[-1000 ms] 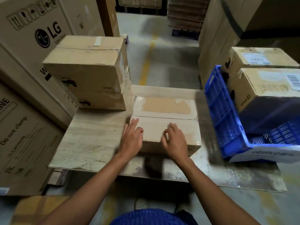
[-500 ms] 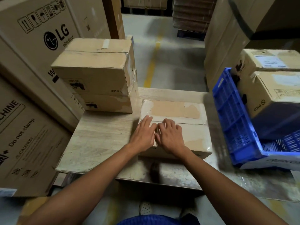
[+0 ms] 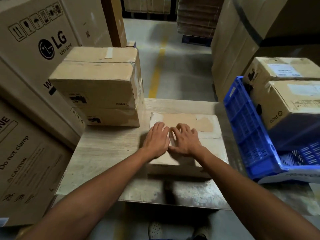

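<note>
The carton (image 3: 207,146), lying mid-surface (image 3: 107,153) with stacked boxes (image 3: 97,84) at ten o'clock, is pressed flat by the left grip (image 3: 156,140) and right grip (image 3: 186,141), fingers apart and clamping nothing; seating is judged underway, with holds on its edges called for next.

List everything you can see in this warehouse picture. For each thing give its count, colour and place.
flat box: 1, brown with clear tape, on the table under both hands
stacked boxes: 2, brown, one on the other at the table's left rear
table: 1, pale wood top with a metal front edge, centre
crate: 1, blue, tilted at the table's right
boxes at the crate: 2, brown, front one inside it, the other behind
big cartons: several, brown, along both sides
floor line: 1, yellow, on the grey floor beyond the table
shoes: 2, pale, bottom edge
left hand: 1, flat on the flat box
right hand: 1, beside it on the same box
</note>
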`<action>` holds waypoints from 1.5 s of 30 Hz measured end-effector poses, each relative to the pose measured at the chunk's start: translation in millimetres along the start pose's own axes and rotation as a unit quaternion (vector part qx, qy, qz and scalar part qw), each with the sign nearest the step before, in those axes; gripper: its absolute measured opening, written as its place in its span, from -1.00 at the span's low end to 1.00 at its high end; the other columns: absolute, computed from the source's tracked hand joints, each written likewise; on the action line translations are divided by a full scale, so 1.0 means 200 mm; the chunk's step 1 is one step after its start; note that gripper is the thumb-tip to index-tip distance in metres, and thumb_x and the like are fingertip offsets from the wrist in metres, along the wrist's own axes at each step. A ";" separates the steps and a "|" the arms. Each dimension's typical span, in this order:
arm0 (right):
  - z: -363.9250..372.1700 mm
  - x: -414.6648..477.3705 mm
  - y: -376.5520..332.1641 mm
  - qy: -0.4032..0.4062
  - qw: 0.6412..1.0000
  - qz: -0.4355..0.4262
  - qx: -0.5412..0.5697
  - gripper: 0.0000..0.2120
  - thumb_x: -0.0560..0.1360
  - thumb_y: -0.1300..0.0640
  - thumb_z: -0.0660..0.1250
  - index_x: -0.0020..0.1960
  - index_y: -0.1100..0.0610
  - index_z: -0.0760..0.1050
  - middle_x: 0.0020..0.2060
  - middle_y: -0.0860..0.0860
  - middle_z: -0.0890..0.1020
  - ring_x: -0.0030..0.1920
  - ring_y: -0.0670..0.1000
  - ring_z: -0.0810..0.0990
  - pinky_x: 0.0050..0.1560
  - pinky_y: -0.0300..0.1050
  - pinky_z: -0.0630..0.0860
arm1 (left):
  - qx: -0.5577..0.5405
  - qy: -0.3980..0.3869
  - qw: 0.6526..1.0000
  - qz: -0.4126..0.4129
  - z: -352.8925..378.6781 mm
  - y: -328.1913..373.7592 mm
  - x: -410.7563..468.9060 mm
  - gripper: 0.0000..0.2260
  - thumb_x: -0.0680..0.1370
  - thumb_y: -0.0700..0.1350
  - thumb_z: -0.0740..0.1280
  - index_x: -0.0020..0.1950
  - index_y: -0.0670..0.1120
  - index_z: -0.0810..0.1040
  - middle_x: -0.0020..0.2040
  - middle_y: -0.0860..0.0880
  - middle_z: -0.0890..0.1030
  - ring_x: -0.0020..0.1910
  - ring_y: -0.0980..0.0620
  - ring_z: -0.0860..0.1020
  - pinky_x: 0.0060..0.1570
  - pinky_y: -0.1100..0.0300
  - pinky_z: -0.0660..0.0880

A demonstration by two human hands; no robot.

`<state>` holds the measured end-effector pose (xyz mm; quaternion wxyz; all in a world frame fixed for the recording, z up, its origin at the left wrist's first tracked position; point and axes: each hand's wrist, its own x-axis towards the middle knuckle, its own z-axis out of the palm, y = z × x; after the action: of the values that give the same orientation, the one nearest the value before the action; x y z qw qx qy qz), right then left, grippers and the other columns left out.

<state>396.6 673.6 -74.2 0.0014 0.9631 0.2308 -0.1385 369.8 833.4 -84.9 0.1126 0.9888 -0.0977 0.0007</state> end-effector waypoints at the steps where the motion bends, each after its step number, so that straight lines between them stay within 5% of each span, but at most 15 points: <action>1: 0.01 0.01 0.03 -0.019 1.000 0.007 0.007 0.13 0.26 -0.61 -0.24 0.63 0.07 -0.04 0.62 0.20 -0.02 0.61 0.22 -0.03 0.49 0.31 0.07 | -0.018 -0.021 1.000 -0.005 0.02 0.00 0.01 -0.54 0.65 0.02 0.11 0.53 -0.10 0.26 0.59 -0.15 0.14 0.58 -0.14 0.08 0.53 0.00 0.07; 3: 0.05 0.01 0.06 -0.040 0.999 0.010 0.007 0.28 0.12 -0.70 -0.46 0.65 0.05 -0.25 0.61 0.15 -0.27 0.61 0.19 -0.27 0.55 0.30 -0.15 | -0.016 -0.052 0.998 -0.009 0.04 -0.02 0.02 -0.43 0.68 0.11 0.04 0.65 -0.05 0.01 0.65 -0.08 -0.11 0.62 -0.07 -0.15 0.55 0.03 -0.18; 6: 0.05 0.03 0.06 -0.051 0.999 0.010 0.017 0.29 0.09 -0.70 -0.48 0.65 0.02 -0.26 0.61 0.12 -0.29 0.61 0.16 -0.28 0.56 0.28 -0.17 | 0.019 -0.067 0.998 -0.012 0.03 -0.02 0.05 -0.43 0.68 0.15 0.03 0.64 -0.02 0.02 0.65 -0.11 -0.06 0.62 -0.11 -0.11 0.55 -0.02 -0.16; 10: -0.02 0.05 0.15 -0.034 0.999 -0.008 0.033 -0.09 0.48 -0.48 0.09 0.65 -0.02 -0.03 0.65 0.07 -0.08 0.63 0.14 -0.06 0.57 0.19 0.02 | 0.053 -0.087 0.994 -0.033 -0.01 0.10 0.14 -0.47 0.63 0.17 0.13 0.54 -0.02 0.20 0.56 -0.23 0.16 0.54 -0.27 0.11 0.49 -0.23 0.06; 12: -0.05 0.04 0.21 -0.011 0.999 -0.003 0.044 -0.23 0.54 -0.30 0.25 0.63 -0.04 0.09 0.64 0.05 0.05 0.61 0.13 0.06 0.54 0.19 0.15 | 0.033 -0.099 0.994 -0.044 0.00 0.16 0.18 -0.46 0.64 0.15 0.12 0.57 -0.01 0.14 0.59 -0.22 0.06 0.57 -0.31 0.02 0.50 -0.28 0.00; 14: -0.03 -0.02 0.24 -0.020 0.998 0.038 0.039 -0.23 0.54 -0.34 0.19 0.64 -0.10 0.01 0.64 0.09 -0.04 0.62 0.19 -0.03 0.52 0.30 0.09 | 0.014 -0.108 0.994 -0.018 0.05 0.20 0.21 -0.43 0.68 0.12 0.07 0.63 -0.02 0.01 0.64 -0.14 -0.12 0.61 -0.24 -0.14 0.52 -0.25 -0.11; 18: 0.06 -0.10 0.26 -0.038 0.997 0.066 0.016 -0.11 0.41 -0.57 -0.26 0.60 -0.16 -0.35 0.59 0.12 -0.34 0.60 0.22 -0.31 0.53 0.40 -0.19 | 0.004 -0.102 0.995 -0.006 0.11 0.22 0.20 -0.45 0.70 0.14 0.02 0.64 0.08 -0.10 0.64 -0.01 -0.20 0.61 -0.12 -0.23 0.54 -0.24 -0.20; 22: 0.02 -0.07 0.25 -0.060 0.995 0.065 0.040 -0.14 0.51 -0.52 -0.07 0.61 -0.16 -0.34 0.59 0.12 -0.35 0.59 0.23 -0.33 0.53 0.41 -0.21 | 0.001 -0.130 0.991 -0.012 0.07 0.22 0.22 -0.43 0.69 0.14 0.05 0.64 0.08 -0.11 0.64 0.00 -0.21 0.61 -0.12 -0.23 0.52 -0.22 -0.21; 25: 0.00 -0.08 0.23 -0.045 0.995 0.081 0.048 -0.16 0.53 -0.49 -0.01 0.64 -0.12 -0.19 0.62 0.11 -0.22 0.61 0.22 -0.21 0.53 0.37 -0.12 | 0.000 -0.151 0.989 -0.009 0.04 0.23 0.22 -0.43 0.70 0.08 0.08 0.65 0.05 -0.09 0.64 -0.02 -0.19 0.61 -0.12 -0.20 0.53 -0.22 -0.17; 29: 0.07 -0.18 0.13 0.094 0.988 0.114 0.047 -0.46 0.63 -0.23 0.08 0.48 0.06 0.36 0.53 0.13 0.31 0.54 0.15 0.25 0.46 0.18 0.27 | -0.016 -0.097 0.995 0.029 0.04 0.25 0.10 -0.54 0.71 -0.09 0.09 0.62 -0.06 0.14 0.65 -0.08 0.03 0.62 -0.09 -0.02 0.57 -0.12 0.00; 34: 0.20 -0.25 0.08 0.078 0.989 0.103 0.079 -0.39 0.66 -0.13 -0.16 0.60 0.15 0.16 0.61 0.20 0.12 0.62 0.20 0.04 0.56 0.19 0.05 | -0.025 -0.080 0.995 0.048 0.13 0.24 -0.03 -0.55 0.71 -0.11 0.03 0.62 -0.10 0.14 0.64 -0.06 0.06 0.62 -0.04 -0.04 0.57 -0.05 -0.02; 40: 0.18 -0.26 0.12 0.041 0.993 0.081 0.073 -0.41 0.69 -0.15 -0.08 0.63 0.12 0.07 0.63 0.17 0.03 0.63 0.17 -0.04 0.57 0.17 -0.01 | 0.002 -0.066 0.996 0.058 0.09 0.26 -0.03 -0.57 0.70 -0.12 0.06 0.60 -0.10 0.20 0.63 -0.08 0.12 0.62 -0.08 0.03 0.56 -0.06 0.07; 42: 0.18 -0.31 0.12 0.068 0.992 0.082 0.065 -0.49 0.69 -0.12 0.01 0.54 0.13 0.28 0.57 0.18 0.23 0.59 0.19 0.14 0.51 0.18 0.17 | 0.004 -0.038 0.997 0.069 0.08 0.28 -0.07 -0.61 0.67 -0.13 0.14 0.51 -0.13 0.37 0.57 -0.13 0.27 0.57 -0.13 0.19 0.52 -0.05 0.19; 45: 0.23 -0.40 0.08 0.171 0.980 0.083 0.063 -0.72 0.63 0.01 0.11 0.07 0.12 0.54 0.09 0.09 0.56 0.19 0.16 0.53 0.09 0.05 0.44 | -0.027 0.005 0.995 0.101 0.09 0.33 -0.17 -0.74 0.57 -0.18 0.30 0.21 -0.19 0.64 0.29 -0.19 0.58 0.29 -0.18 0.50 0.26 -0.05 0.48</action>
<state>324.2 620.2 -98.4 -0.0872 0.9865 0.1378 0.0142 322.8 773.1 -89.4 0.1392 0.9705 -0.1963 0.0143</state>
